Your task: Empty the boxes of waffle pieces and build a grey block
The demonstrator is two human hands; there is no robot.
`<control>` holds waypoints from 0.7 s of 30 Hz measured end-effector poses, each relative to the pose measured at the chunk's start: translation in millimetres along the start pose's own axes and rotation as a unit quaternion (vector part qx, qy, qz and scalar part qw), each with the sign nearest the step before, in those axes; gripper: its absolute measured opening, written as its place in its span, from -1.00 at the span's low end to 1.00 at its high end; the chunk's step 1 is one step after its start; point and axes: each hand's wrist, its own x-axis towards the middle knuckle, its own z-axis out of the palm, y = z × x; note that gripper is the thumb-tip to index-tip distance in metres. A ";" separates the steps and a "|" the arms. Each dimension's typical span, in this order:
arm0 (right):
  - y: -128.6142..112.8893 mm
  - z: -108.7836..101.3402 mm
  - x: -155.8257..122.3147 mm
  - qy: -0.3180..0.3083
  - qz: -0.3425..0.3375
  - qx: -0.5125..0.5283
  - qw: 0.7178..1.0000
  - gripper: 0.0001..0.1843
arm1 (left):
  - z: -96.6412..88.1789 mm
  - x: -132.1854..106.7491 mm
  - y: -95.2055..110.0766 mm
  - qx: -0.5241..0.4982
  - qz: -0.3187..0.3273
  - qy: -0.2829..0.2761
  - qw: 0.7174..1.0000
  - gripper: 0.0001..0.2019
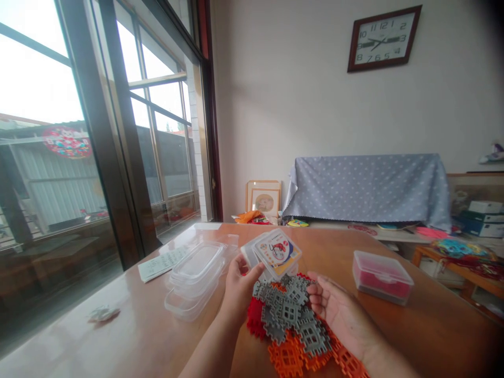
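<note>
Daylight fills a dark-framed window (107, 115) beside a wall clock (384, 38) and a polka-dot cloth (366, 184) as a person works at a wooden table (433, 336). Near the table's edge lies a loose heap of grey, red and orange interlocking plastic tiles (289, 320), its nearest part cut off by the frame. The risk lies there: unlinked tiles could slide apart if nudged, and a box held only at one edge could slip and land on them. The left hand (239, 289) is partly closed, its thumb and curled fingers gripping the lower edge of a labelled clear box (277, 253) just above the heap. The right hand (340, 315) lies open, palm up, its fingertips touching the grey tiles. A stack of clear plastic boxes (195, 278) sits to the left, a lidded box of red pieces (381, 276) to the right.
</note>
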 end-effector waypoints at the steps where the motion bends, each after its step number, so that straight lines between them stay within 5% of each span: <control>1: 0.9 -0.2 0.3 0.006 -0.006 -0.017 1.000 -0.58 | 0.5 -0.3 0.9 -0.005 -0.015 -0.012 1.000 -0.33; 13: 1.4 0.3 6.9 0.005 -0.057 -0.143 0.988 -0.44 | 2.5 -2.0 -5.5 -0.037 -0.147 -0.050 0.987 -0.44; 21: -14.0 12.9 6.3 -0.045 -0.045 -0.218 0.974 -0.55 | 4.1 -8.6 1.2 -0.038 -0.148 -0.084 0.985 -0.46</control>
